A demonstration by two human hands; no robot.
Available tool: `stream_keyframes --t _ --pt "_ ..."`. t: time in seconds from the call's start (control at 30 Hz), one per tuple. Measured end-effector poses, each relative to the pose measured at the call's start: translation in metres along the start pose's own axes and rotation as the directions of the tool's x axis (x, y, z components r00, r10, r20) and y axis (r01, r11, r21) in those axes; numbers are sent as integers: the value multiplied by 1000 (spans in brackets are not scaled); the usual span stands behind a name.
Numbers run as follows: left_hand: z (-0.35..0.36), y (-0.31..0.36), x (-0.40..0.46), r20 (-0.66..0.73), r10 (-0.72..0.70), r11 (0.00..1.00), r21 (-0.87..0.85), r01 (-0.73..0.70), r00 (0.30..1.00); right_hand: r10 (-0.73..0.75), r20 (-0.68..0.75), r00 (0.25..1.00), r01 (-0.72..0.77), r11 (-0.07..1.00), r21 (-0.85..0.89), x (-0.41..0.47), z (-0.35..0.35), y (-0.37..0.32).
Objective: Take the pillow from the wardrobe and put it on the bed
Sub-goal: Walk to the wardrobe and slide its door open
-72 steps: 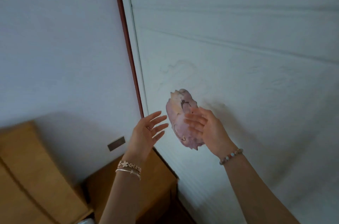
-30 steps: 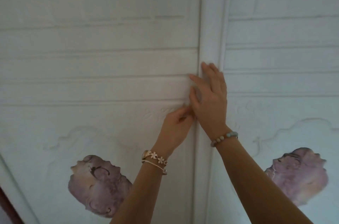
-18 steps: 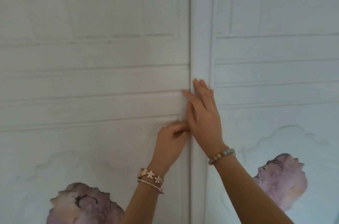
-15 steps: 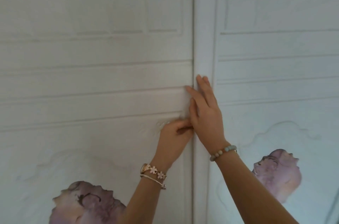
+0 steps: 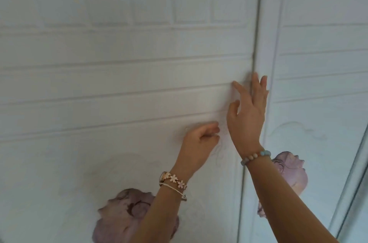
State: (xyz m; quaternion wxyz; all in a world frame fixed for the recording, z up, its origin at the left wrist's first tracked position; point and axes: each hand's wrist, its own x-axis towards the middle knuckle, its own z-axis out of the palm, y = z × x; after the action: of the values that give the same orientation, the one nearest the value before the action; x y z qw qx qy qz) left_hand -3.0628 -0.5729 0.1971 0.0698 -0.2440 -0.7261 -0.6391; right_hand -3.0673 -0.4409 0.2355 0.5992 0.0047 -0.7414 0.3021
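Two white wardrobe doors fill the view, and a thin dark seam (image 5: 255, 43) runs down where they meet. Everything here is told from that seam.

Far to the left of the seam and low down, a purple shell picture (image 5: 123, 217) sits on the left door (image 5: 119, 83). The left arm crosses in front of part of it. That wrist wears a flower bracelet (image 5: 174, 180) and a thin bangle (image 5: 175, 190).

The left hand (image 5: 199, 141) is a bit left of the seam and lower than the other hand. Its fingers are curled in tight against the door. It holds nothing that can be seen.

The right hand (image 5: 249, 111) is right at the seam. Its fingers are spread wide and point up, and it holds nothing. The longest fingertips (image 5: 255, 77) lie on the seam line. The thumb points left onto the left door. A bead bracelet (image 5: 255, 156) goes around that wrist.

To the right of the seam is the right door (image 5: 318, 63). Low on it is a second purple shell picture (image 5: 292, 177), partly behind the right arm.

The doors look shut or nearly shut. The pillow cannot be seen.
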Motion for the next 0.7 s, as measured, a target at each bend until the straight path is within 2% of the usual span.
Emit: stream_keyframes --t 0.1,0.23,0.33,0.4,0.47,0.53,0.6,0.63,0.7 --pt "-29 3 -7 -76 47 999 -5 -47 996 -80 43 996 79 996 36 -11 9 -20" --pt "-93 5 -30 -330 84 995 -20 -96 940 -135 87 987 122 982 142 -26 30 -54" --pt "-149 6 -56 -560 139 990 84 -111 817 -195 86 977 168 954 248 -43 52 -88" --pt "-187 4 -76 -684 180 981 178 -77 707 -240 93 966 202 931 305 -59 66 -112" --pt "-226 1 -101 -789 230 962 273 -11 570 -291 108 951 231 896 379 -78 81 -140" --pt "-265 -3 -124 -875 230 956 284 67 426 -337 125 933 249 857 452 -98 93 -164" --pt "-299 -9 -144 -935 152 965 210 157 321 -381 147 913 259 819 513 -118 104 -185" --pt "-313 -13 -153 -948 100 966 164 197 301 -401 162 902 261 803 536 -127 109 -193" --pt "-331 -22 -164 -941 -8 968 78 238 338 -436 188 880 265 779 569 -143 118 -208"
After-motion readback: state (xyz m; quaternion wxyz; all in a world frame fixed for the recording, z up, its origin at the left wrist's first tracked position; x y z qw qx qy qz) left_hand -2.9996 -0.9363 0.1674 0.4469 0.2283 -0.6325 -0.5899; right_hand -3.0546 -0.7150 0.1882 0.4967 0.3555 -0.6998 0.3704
